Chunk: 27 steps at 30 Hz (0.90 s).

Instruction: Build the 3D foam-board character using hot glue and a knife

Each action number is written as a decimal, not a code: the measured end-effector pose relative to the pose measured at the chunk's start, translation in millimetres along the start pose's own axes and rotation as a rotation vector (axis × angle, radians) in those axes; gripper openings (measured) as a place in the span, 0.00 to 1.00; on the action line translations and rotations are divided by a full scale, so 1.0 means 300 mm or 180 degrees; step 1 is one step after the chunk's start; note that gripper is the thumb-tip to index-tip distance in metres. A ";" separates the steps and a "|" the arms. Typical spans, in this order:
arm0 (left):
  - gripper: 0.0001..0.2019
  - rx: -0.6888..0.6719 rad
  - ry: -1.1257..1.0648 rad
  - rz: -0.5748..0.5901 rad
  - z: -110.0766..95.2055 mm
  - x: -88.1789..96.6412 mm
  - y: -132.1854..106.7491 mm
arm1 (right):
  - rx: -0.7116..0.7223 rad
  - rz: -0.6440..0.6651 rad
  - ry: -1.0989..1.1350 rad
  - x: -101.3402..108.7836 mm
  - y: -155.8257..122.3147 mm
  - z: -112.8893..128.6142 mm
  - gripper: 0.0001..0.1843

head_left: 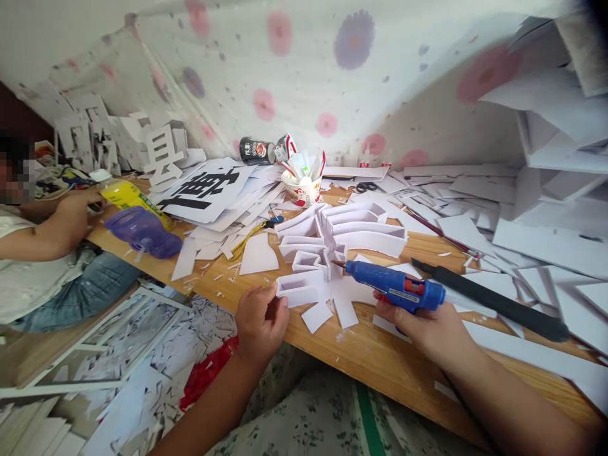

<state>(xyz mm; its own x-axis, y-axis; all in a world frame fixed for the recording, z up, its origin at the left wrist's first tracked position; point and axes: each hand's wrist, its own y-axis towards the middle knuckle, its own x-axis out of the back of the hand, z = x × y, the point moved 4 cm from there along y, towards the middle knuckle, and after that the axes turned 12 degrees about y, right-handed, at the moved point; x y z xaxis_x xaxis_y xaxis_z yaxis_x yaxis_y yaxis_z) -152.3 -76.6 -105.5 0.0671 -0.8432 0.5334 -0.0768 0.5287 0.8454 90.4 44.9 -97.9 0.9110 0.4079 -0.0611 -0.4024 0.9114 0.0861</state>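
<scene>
On the wooden table stands a white foam-board character (365, 234), built of strips on edge that form open, box-like strokes. My left hand (263, 320) is closed at its near left corner, thumb and fingers pinching the end of the lowest box stroke. A blue hot glue gun (399, 284) is gripped in my right hand (425, 326), its nozzle pointing left, close over the middle of the character. Small white board offcuts (316, 316) lie just in front of the character. To the right of the glue gun rests a black-handled knife (498, 303).
A paper bowl (304, 189) of glue packets and a black cup (256, 151) stand at the back. Scissors (366, 187), yellow-handled pliers (247, 240) and stacked boards (546, 253) lie around. At left, another person's arm (57, 221) is near a yellow bottle (133, 196).
</scene>
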 end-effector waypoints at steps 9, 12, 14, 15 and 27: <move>0.15 0.0011 -0.0419 0.0576 0.000 0.018 -0.003 | -0.0142 -0.0203 -0.0163 0.017 0.005 0.007 0.11; 0.19 0.0017 -0.0459 0.0771 0.003 0.015 -0.012 | -0.0097 -0.0145 -0.0194 0.018 0.005 0.009 0.11; 0.20 0.0030 -0.0446 0.0849 0.004 0.011 -0.016 | -0.0073 -0.0120 -0.0145 0.014 0.005 0.014 0.10; 0.21 0.0039 -0.0424 0.0867 0.003 0.009 -0.016 | -0.0079 -0.0115 -0.0117 0.012 0.006 0.017 0.10; 0.16 0.0115 -0.0133 0.0814 -0.007 0.002 -0.018 | -0.0099 -0.0107 0.0016 -0.001 -0.009 0.030 0.09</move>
<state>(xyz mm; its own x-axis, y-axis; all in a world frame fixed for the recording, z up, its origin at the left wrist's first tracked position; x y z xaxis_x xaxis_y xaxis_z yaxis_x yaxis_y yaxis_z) -149.9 -79.8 -109.7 -0.0003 -0.6863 0.7273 -0.1215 0.7220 0.6812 92.0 42.0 -89.3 0.9236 0.3772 -0.0683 -0.3742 0.9258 0.0531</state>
